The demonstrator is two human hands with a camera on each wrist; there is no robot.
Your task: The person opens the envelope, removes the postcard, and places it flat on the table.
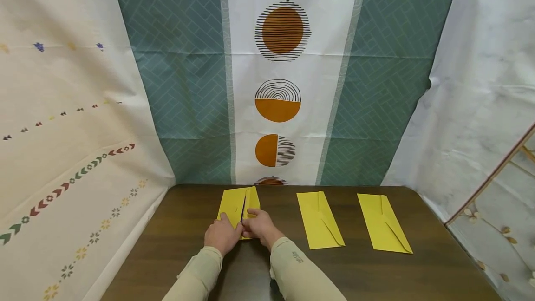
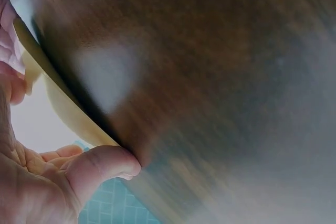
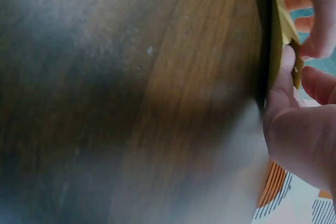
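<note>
In the head view, a yellow envelope [image 1: 232, 200] lies at the table's far left, its right-hand flap [image 1: 252, 197] slightly raised with a dark gap beside it. My left hand [image 1: 222, 233] rests on the envelope's near left part, fingers pointing forward. The right hand [image 1: 262, 227] pinches the flap near its near end, thumb low and index finger over it. The left wrist view shows the envelope's near edge [image 2: 79, 114] bowed, with a left-hand digit at its end. Both hands meet at the envelope [image 3: 277, 35] in the right wrist view. What lies inside is hidden.
Two more yellow envelopes lie to the right, a nearer one [image 1: 317, 222] and a farther one [image 1: 382, 224], each with its flap lying down. The brown wooden table [image 1: 355, 273] ends at a patterned cloth backdrop [image 1: 188, 106]. A small dark object [image 1: 275, 287] shows partly by the right sleeve.
</note>
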